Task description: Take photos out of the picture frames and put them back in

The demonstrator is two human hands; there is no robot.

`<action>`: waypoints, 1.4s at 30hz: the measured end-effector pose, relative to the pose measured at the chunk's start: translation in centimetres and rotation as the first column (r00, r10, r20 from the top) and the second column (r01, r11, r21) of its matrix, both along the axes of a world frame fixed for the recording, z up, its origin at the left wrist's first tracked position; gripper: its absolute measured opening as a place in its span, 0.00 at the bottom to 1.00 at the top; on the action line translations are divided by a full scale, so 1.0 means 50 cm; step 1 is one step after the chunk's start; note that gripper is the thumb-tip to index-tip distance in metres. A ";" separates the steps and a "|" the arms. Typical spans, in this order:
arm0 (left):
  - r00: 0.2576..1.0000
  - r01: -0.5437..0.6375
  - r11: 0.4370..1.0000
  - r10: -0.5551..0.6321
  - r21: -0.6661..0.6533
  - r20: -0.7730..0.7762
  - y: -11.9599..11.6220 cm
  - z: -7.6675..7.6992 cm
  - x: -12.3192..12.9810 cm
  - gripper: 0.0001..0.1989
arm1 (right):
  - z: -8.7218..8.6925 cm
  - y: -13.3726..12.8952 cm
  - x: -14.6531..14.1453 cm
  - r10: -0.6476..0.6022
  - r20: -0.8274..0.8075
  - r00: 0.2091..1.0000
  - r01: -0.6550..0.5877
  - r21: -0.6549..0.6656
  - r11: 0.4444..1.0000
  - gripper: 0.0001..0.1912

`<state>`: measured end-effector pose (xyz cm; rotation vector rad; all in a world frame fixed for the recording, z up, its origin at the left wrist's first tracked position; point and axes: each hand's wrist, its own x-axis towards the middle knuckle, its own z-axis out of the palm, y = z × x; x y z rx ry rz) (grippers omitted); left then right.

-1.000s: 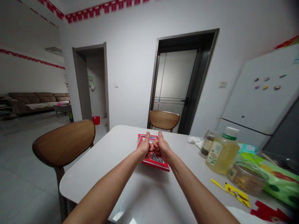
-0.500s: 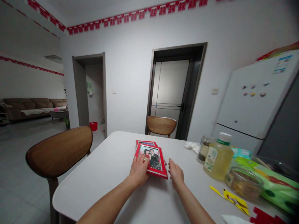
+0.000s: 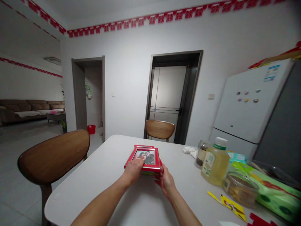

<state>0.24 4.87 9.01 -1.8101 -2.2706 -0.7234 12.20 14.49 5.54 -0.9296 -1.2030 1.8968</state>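
A red photo frame [image 3: 150, 156] with a picture of two people lies on top of a stack, tilted slightly up from the table. Behind its far edge shows the border of another red frame [image 3: 141, 146]. My left hand [image 3: 134, 170] grips the top frame by its near left part, thumb over the picture. At the near right corner, my right hand [image 3: 166, 179] has its fingers curled against the edge, some of them below it. The undersides of the frames are hidden.
On the white table's [image 3: 94, 175] right side stand a glass jar [image 3: 201, 153], a bottle of yellow liquid [image 3: 215, 163], a glass bowl [image 3: 241, 188] and a green packet [image 3: 275, 194]. A yellow card [image 3: 232, 207] lies nearer. Wooden chairs [image 3: 56, 157] stand at the left and far side.
My right hand has moved in from beside the frames to take hold of the near right corner. The top frame has turned straighter and sits more squarely over the one below.
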 end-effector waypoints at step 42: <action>0.781 -0.136 0.989 0.066 0.066 0.621 -0.298 -0.148 0.142 0.29 | -0.063 -0.083 0.165 0.004 0.614 0.790 -0.339 0.430 0.837 0.18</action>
